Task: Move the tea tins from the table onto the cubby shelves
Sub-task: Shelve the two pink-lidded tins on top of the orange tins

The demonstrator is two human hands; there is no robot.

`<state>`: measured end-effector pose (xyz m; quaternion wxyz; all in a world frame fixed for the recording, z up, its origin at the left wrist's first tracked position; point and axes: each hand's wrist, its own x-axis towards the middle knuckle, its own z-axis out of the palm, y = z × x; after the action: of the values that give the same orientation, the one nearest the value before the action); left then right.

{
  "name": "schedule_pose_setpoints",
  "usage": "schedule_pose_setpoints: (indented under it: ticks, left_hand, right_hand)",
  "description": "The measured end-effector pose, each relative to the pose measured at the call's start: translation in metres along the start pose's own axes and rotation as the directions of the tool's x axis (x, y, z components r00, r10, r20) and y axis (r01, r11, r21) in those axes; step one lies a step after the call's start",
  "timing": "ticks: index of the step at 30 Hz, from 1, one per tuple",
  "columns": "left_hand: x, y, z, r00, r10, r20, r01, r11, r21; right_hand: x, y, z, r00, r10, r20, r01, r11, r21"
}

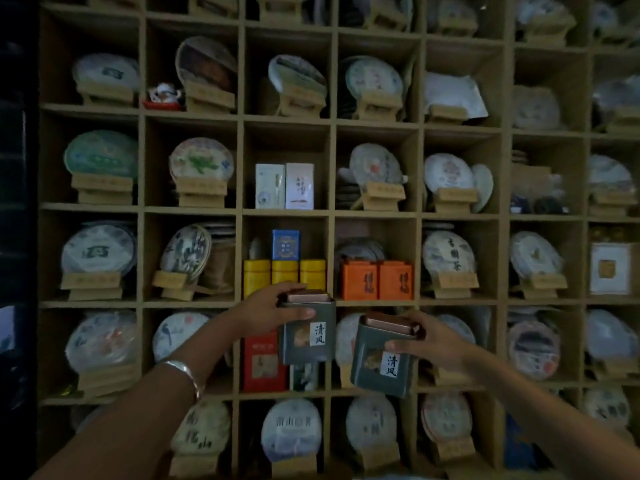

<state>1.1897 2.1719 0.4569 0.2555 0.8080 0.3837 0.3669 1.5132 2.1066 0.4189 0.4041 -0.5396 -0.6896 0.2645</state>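
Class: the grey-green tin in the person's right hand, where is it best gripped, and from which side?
Grip the right-hand tin by its upper body, just under the copper lid, from its right side as the right hand does: flat walls suit thumb and fingers, and the label stays visible.

The two green tea tins (306,332) (381,362) look like matt painted metal, each with a smooth coppery lid and a white paper label. The cubby shelves (239,209) are pale, matt wood. Around the tins, the round tea cakes (201,164) sit wrapped in printed paper on plain wooden stands (202,192). Above the tins, the yellow canisters (284,275) look smooth and slightly glossy. A polished metal bangle (185,374) shines below them.
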Motion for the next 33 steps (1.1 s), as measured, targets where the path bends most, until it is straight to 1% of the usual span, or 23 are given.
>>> schedule_pose_setpoints:
  ticks: [2, 4, 7, 12, 14, 16, 20, 22, 24, 26, 28, 30, 33]
  left_hand:
    - [0.044, 0.002, -0.006, 1.000, 0.014, -0.001, -0.014, 1.000, 0.014]
    - [0.083, 0.005, -0.007, 1.000, 0.012, 0.006, -0.012, 1.000, -0.015]
    - [0.138, 0.006, -0.005, 0.999, 0.025, -0.020, -0.024, 0.999, 0.027]
    - [0.217, 0.006, 0.002, 0.988, 0.046, -0.144, -0.043, 0.999, 0.026]
    - [0.242, 0.002, 0.005, 0.983, 0.056, -0.175, -0.056, 0.998, 0.007]
    - [0.264, -0.005, 0.008, 0.980, 0.073, -0.186, -0.078, 0.997, -0.022]
    - [0.299, -0.015, 0.016, 0.983, 0.086, -0.164, -0.108, 0.985, -0.131]
    - [0.312, -0.019, 0.022, 0.984, 0.092, -0.155, -0.118, 0.979, -0.163]
    - [0.321, -0.022, 0.029, 0.985, 0.093, -0.147, -0.118, 0.977, -0.176]
    - [0.329, -0.022, 0.035, 0.984, 0.095, -0.149, -0.117, 0.982, -0.145]
    - [0.336, -0.019, 0.039, 0.978, 0.115, -0.177, -0.138, 0.982, -0.128]
    - [0.342, -0.014, 0.042, 0.970, 0.136, -0.202, -0.167, 0.975, -0.146]
    - [0.347, -0.007, 0.050, 0.968, 0.150, -0.202, -0.186, 0.967, -0.174]
  right_hand:
    - [0.037, 0.002, -0.021, 1.000, -0.025, 0.001, 0.025, 1.000, 0.019]
    - [0.072, 0.002, -0.041, 0.999, -0.038, -0.021, 0.038, 0.999, 0.016]
    - [0.119, -0.001, -0.067, 0.995, -0.062, -0.074, 0.063, 0.998, 0.005]
    - [0.176, -0.013, -0.103, 0.988, -0.092, -0.128, 0.076, 0.989, -0.125]
    - [0.194, -0.015, -0.115, 0.986, -0.092, -0.140, 0.067, 0.982, -0.174]
    - [0.209, -0.013, -0.126, 0.984, -0.085, -0.160, 0.056, 0.983, -0.177]
    - [0.230, -0.002, -0.142, 0.978, -0.093, -0.188, 0.070, 0.990, -0.125]
    - [0.240, 0.005, -0.148, 0.977, -0.089, -0.193, 0.063, 0.989, -0.137]
    - [0.248, 0.010, -0.152, 0.979, -0.085, -0.186, 0.056, 0.986, -0.157]
    - [0.255, 0.014, -0.155, 0.979, -0.093, -0.182, 0.062, 0.984, -0.168]
    - [0.263, 0.018, -0.160, 0.978, -0.123, -0.169, 0.097, 0.983, -0.157]
    - [0.271, 0.022, -0.166, 0.973, -0.170, -0.153, 0.146, 0.977, -0.159]
    - [0.282, 0.029, -0.176, 0.963, -0.221, -0.154, 0.199, 0.969, -0.149]
